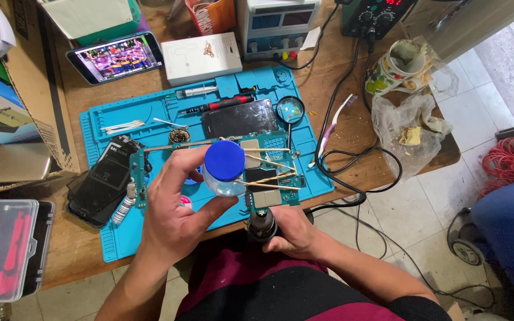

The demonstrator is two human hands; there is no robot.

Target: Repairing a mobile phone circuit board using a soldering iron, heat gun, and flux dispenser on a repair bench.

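The fingers (pixel 200 169) of the left hand (pixel 176 208) curl around a small clear jar (pixel 222 172) with a blue lid (pixel 225 160), pinching it by its sides above the near edge of the blue work mat (pixel 120 119). The right hand (pixel 292 232) closes its fingers around the black handle of a tool (pixel 261 224), gripped just below the jar. Behind both lies a green circuit board (pixel 269 178) with thin wooden sticks (pixel 269 172) across it. Farther out on the mat sit a dark phone (pixel 239 117), a magnifying glass (pixel 291 110) and a red-handled screwdriver (pixel 221 105). The mat rests on the wooden desk (pixel 84 238).
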